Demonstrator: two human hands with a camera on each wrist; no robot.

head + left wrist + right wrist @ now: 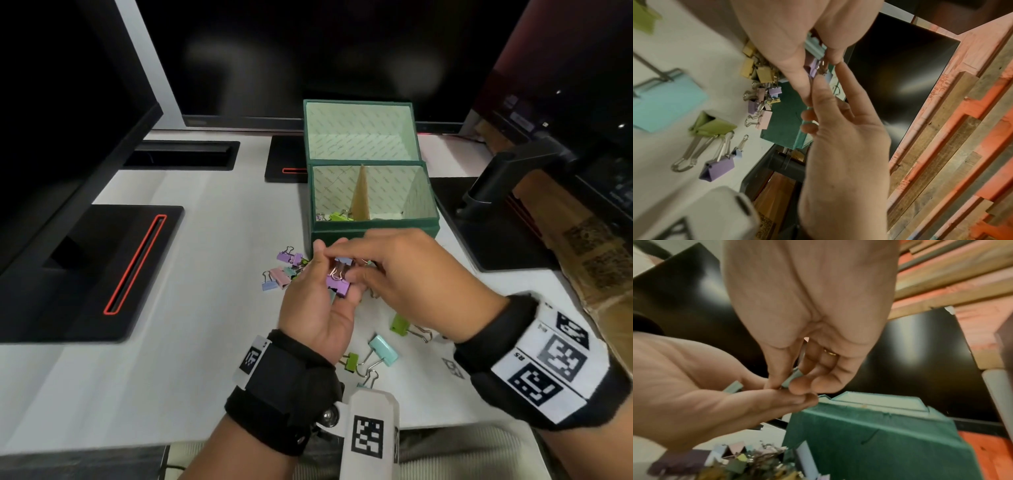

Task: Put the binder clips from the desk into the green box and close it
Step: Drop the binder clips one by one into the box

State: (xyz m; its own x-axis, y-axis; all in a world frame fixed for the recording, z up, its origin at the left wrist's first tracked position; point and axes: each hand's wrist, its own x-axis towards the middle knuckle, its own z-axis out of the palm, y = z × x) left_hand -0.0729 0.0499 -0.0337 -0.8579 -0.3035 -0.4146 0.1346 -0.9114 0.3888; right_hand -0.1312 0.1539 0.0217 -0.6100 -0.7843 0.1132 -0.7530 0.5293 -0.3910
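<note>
The green box (373, 230) stands open on the white desk, its lid (359, 130) upright behind it. A brown divider (361, 195) splits it, and a few binder clips (334, 216) lie in the left compartment. Just in front of the box my left hand (329, 284), palm up, cradles several clips, a purple one (337, 286) on top. My right hand (352, 270) reaches over and pinches a pale clip (792, 378) above the left fingers. Loose clips lie in a pile (284, 270) to the left, and a green (399, 323) and a teal one (383, 347) sit nearer me.
A black monitor base with a red line (113, 270) sits at the left, and another (287, 164) behind the box. A black stand (507, 178) and a cardboard box (582, 246) crowd the right. The desk's front edge (137, 442) is close to me.
</note>
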